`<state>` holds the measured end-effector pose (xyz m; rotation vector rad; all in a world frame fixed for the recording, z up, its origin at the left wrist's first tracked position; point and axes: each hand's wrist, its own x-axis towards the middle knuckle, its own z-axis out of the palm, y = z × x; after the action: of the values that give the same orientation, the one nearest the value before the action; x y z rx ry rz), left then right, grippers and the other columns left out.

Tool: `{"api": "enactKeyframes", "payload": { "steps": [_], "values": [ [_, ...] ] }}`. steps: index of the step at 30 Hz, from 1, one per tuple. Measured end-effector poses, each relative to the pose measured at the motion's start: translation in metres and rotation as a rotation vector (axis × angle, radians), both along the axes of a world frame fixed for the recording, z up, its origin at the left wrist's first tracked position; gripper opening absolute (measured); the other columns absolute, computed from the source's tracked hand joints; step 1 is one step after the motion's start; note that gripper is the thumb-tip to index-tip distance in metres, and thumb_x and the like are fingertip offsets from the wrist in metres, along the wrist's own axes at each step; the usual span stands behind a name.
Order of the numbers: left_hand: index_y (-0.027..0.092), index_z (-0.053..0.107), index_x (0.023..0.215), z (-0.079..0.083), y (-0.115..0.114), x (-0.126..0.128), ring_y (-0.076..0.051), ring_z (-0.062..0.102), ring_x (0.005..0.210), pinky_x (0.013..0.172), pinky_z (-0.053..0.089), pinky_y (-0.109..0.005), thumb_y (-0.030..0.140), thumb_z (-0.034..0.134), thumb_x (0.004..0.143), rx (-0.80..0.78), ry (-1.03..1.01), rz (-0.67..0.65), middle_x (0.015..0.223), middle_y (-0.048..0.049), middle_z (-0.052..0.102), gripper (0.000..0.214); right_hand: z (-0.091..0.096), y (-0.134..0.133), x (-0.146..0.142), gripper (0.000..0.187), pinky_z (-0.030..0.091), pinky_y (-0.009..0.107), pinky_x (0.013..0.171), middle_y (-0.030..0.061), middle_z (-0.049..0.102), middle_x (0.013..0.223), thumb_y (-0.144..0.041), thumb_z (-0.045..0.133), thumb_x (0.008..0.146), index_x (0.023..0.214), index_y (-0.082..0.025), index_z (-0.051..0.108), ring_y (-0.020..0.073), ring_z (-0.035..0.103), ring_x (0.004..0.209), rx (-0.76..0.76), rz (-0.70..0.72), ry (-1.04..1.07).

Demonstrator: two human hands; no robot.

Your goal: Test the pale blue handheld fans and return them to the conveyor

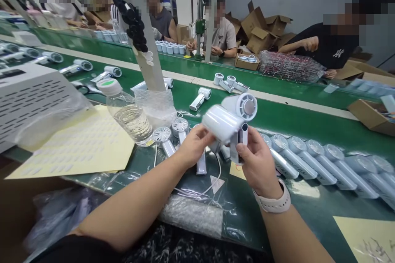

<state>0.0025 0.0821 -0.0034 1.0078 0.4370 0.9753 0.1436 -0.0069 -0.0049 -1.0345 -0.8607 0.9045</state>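
Note:
My left hand is closed on a shiny white handheld fan, slightly blurred, with its rounded head tilted towards me. My right hand, with a pale watch strap on the wrist, grips the handle of a second handheld fan. That fan's head points right, showing a ribbed round end. The two fans overlap in front of me, so I cannot tell whether they touch. Below them, several pale blue fans and a white cable lie on the bench. To the right runs a row of fans.
A clear bottle stands left, beside a yellow sticker sheet and a perforated white machine. A slanted post rises ahead. Loose fans lie on the green conveyor. Several co-workers sit opposite; an open carton stands right.

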Motion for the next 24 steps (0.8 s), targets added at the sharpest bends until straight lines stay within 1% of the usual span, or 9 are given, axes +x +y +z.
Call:
{"api": "enactKeyframes", "payload": {
  "steps": [2, 4, 6, 9, 10, 13, 17, 21, 24],
  "values": [
    [0.019, 0.068, 0.085, -0.002, 0.004, 0.002, -0.023, 0.064, 0.089, 0.085, 0.049, -0.038, 0.060, 0.083, 0.068, -0.095, 0.017, 0.003, 0.085, -0.0050, 0.069, 0.047, 0.005, 0.002, 0.004, 0.039, 0.054, 0.036, 0.074, 0.0026, 0.071, 0.096, -0.038, 0.087, 0.071, 0.102, -0.025, 0.068, 0.0198, 0.065, 0.081, -0.059, 0.047, 0.042],
    [0.018, 0.064, 0.090, 0.001, 0.005, 0.001, -0.020, 0.063, 0.080, 0.077, 0.050, -0.035, 0.059, 0.078, 0.074, -0.190, -0.004, -0.067, 0.083, -0.0039, 0.067, 0.046, 0.007, 0.004, 0.005, 0.033, 0.052, 0.032, 0.066, -0.0010, 0.066, 0.081, -0.039, 0.087, 0.071, 0.093, -0.024, 0.066, 0.0153, 0.060, 0.067, -0.124, 0.083, 0.121],
    [0.018, 0.062, 0.094, 0.006, 0.003, -0.003, -0.016, 0.062, 0.076, 0.073, 0.050, -0.032, 0.047, 0.083, 0.071, -0.234, -0.048, -0.157, 0.083, -0.0019, 0.066, 0.043, 0.007, 0.006, 0.004, 0.033, 0.052, 0.031, 0.064, -0.0010, 0.066, 0.081, -0.039, 0.085, 0.071, 0.092, -0.023, 0.065, 0.0143, 0.059, 0.066, -0.149, 0.082, 0.208],
    [0.020, 0.059, 0.102, 0.014, 0.000, -0.009, -0.012, 0.061, 0.072, 0.071, 0.050, -0.028, 0.019, 0.086, 0.062, -0.179, -0.087, -0.214, 0.084, 0.0026, 0.063, 0.049, 0.008, 0.004, -0.001, 0.036, 0.055, 0.033, 0.067, 0.0016, 0.069, 0.092, -0.039, 0.085, 0.070, 0.097, -0.024, 0.067, 0.0164, 0.063, 0.074, -0.119, 0.080, 0.231],
    [0.020, 0.058, 0.104, 0.015, -0.001, -0.010, -0.012, 0.061, 0.072, 0.071, 0.050, -0.028, 0.014, 0.085, 0.062, -0.153, -0.096, -0.224, 0.085, 0.0032, 0.062, 0.050, 0.009, 0.002, -0.003, 0.037, 0.056, 0.033, 0.069, 0.0020, 0.069, 0.095, -0.039, 0.086, 0.070, 0.098, -0.025, 0.067, 0.0173, 0.063, 0.077, -0.098, 0.082, 0.215],
    [0.020, 0.056, 0.106, 0.015, 0.000, -0.011, -0.012, 0.061, 0.071, 0.069, 0.050, -0.030, 0.016, 0.080, 0.067, -0.106, -0.112, -0.264, 0.085, 0.0025, 0.062, 0.046, 0.014, -0.003, -0.006, 0.036, 0.057, 0.036, 0.072, 0.0025, 0.069, 0.097, -0.041, 0.084, 0.074, 0.101, -0.027, 0.066, 0.0188, 0.064, 0.080, -0.066, 0.112, 0.163],
    [0.019, 0.055, 0.104, 0.012, 0.001, -0.010, -0.012, 0.060, 0.069, 0.066, 0.049, -0.029, 0.016, 0.079, 0.069, -0.081, -0.074, -0.256, 0.082, 0.0018, 0.061, 0.043, 0.015, -0.004, -0.006, 0.036, 0.057, 0.037, 0.065, 0.0029, 0.067, 0.094, -0.045, 0.080, 0.078, 0.104, -0.027, 0.064, 0.0182, 0.061, 0.071, -0.104, 0.157, 0.110],
    [0.020, 0.055, 0.110, 0.013, 0.002, -0.010, -0.014, 0.061, 0.073, 0.070, 0.051, -0.032, 0.018, 0.081, 0.068, -0.105, -0.077, -0.246, 0.087, 0.0017, 0.061, 0.050, 0.012, -0.001, -0.007, 0.034, 0.056, 0.034, 0.064, 0.0021, 0.069, 0.089, -0.041, 0.082, 0.074, 0.100, -0.025, 0.066, 0.0176, 0.061, 0.071, -0.128, 0.103, 0.184],
    [0.021, 0.055, 0.113, 0.013, 0.002, -0.010, -0.014, 0.061, 0.077, 0.072, 0.053, -0.032, 0.020, 0.083, 0.066, -0.144, -0.089, -0.227, 0.089, 0.0014, 0.060, 0.055, 0.009, 0.001, -0.007, 0.027, 0.055, 0.035, 0.066, 0.0015, 0.067, 0.085, -0.038, 0.079, 0.077, 0.097, -0.024, 0.066, 0.0172, 0.061, 0.072, -0.132, 0.111, 0.213]
  ]
}}
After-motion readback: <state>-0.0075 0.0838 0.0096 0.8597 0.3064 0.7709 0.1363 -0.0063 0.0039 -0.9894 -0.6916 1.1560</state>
